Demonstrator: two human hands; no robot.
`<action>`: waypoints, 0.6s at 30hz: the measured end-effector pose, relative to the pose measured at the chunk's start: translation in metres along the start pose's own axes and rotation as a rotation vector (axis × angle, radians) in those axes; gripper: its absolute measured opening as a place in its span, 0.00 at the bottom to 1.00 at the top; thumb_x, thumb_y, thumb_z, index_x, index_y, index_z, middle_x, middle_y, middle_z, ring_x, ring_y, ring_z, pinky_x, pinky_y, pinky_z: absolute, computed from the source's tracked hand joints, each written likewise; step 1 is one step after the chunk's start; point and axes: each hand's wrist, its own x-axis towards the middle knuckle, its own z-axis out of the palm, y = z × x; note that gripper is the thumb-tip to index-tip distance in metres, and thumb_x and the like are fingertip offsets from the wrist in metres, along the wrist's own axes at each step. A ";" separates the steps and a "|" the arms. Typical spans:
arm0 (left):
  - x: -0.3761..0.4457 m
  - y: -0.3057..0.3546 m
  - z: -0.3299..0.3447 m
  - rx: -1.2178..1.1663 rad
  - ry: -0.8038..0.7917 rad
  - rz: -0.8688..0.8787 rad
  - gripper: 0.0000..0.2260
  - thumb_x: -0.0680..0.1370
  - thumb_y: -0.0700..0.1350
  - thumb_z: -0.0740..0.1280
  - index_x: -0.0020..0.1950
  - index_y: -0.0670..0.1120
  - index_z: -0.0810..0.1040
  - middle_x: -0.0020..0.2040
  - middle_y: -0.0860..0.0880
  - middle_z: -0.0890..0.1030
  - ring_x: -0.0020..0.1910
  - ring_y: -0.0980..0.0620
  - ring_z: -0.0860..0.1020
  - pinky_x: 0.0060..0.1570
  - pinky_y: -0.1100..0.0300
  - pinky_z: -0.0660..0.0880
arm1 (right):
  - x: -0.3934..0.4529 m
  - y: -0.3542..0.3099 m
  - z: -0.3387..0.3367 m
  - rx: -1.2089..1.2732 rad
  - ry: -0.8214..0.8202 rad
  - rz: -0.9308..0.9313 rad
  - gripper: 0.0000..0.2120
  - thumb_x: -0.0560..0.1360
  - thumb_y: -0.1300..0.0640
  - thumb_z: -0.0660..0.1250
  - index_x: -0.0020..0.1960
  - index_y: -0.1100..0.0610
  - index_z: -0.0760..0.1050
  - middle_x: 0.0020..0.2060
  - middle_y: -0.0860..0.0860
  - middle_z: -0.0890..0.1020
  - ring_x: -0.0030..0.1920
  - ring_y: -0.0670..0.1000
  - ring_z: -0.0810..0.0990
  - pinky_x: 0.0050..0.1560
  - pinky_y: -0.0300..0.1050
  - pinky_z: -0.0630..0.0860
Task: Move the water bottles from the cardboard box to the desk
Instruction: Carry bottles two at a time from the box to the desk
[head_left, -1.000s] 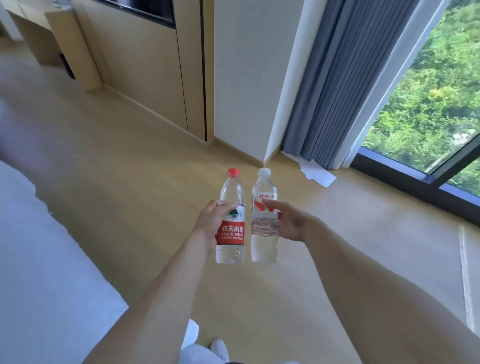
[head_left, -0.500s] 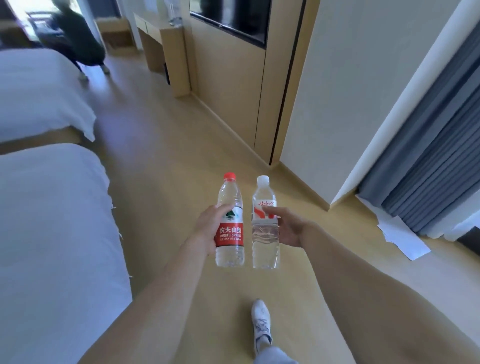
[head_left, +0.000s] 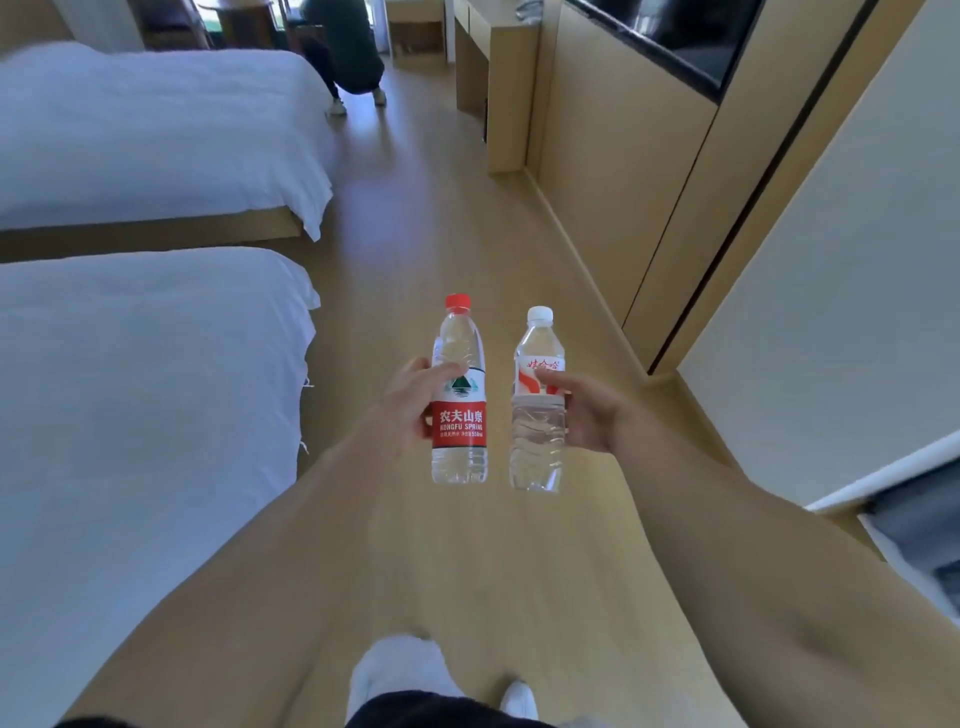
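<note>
Standing upright, red-capped bottle (head_left: 459, 395) and white-capped bottle (head_left: 538, 410) hold clear water.

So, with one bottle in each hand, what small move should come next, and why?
Probably keep walking forward along the floor toward the wooden desk far ahead on the right. The left hand grips the red-capped bottle, the right hand the white-capped bottle, both upright in the air.

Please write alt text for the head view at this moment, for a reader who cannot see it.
Two outstretched arms carry upright water bottles over a wooden floor: the left hand grips a red-capped bottle, the right hand a white-capped bottle. Two white beds lie to the left, wood cabinets to the right, and a crouching person is far ahead.
</note>
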 end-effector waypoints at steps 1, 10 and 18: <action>0.010 0.004 -0.001 -0.007 0.007 -0.007 0.19 0.76 0.44 0.74 0.64 0.42 0.73 0.57 0.38 0.83 0.52 0.39 0.83 0.58 0.39 0.78 | 0.013 -0.008 0.002 -0.007 -0.012 0.005 0.15 0.76 0.52 0.71 0.59 0.57 0.76 0.56 0.58 0.78 0.57 0.60 0.79 0.66 0.65 0.72; 0.153 0.045 -0.031 -0.057 0.036 -0.050 0.18 0.76 0.44 0.74 0.62 0.44 0.74 0.55 0.40 0.84 0.50 0.41 0.83 0.56 0.43 0.80 | 0.154 -0.084 0.014 -0.060 -0.037 0.055 0.18 0.76 0.50 0.71 0.62 0.57 0.76 0.58 0.57 0.79 0.58 0.59 0.78 0.69 0.62 0.71; 0.285 0.123 -0.063 -0.037 0.020 -0.096 0.18 0.74 0.46 0.76 0.60 0.45 0.74 0.55 0.41 0.83 0.50 0.43 0.83 0.58 0.42 0.79 | 0.273 -0.170 0.041 -0.008 -0.019 0.099 0.28 0.77 0.50 0.69 0.73 0.60 0.70 0.64 0.59 0.76 0.60 0.60 0.77 0.71 0.61 0.69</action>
